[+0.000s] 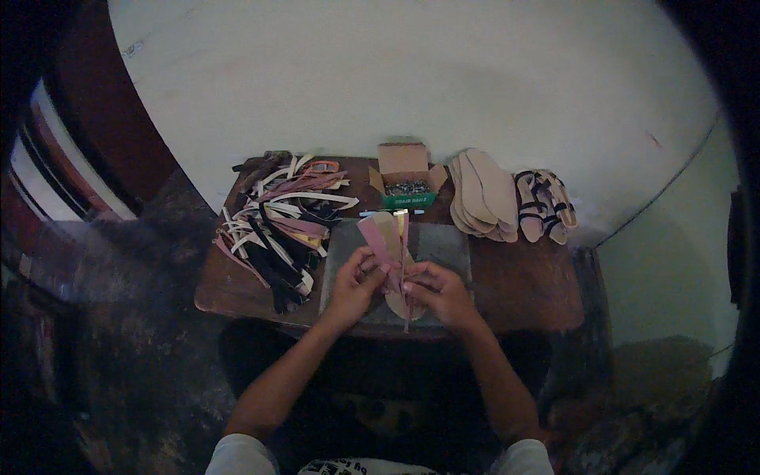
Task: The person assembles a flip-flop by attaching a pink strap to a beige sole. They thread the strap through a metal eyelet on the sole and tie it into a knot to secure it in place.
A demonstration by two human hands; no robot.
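Note:
My left hand (356, 289) pinches a wide pink strap (370, 234) that points up and to the left. Between the fingers of my right hand (442, 294) is a narrow pink strap (406, 305), whose lower end hangs past the fingertips. Both hands meet over a tan sandal sole (408, 309), which lies on a grey board (447, 244) and is partly covered by straps and fingers. A small yellowish piece (402, 218) shows at the top of the straps; I cannot make out whether it is attached.
A tangled pile of straps (277, 218) in black, cream and pink covers the left of the wooden table (526, 297). Behind the board stands an open green cardboard box (410, 200) of small metal pieces. Stacked tan soles (484, 198) and black-strapped sandals (545, 206) lie at right.

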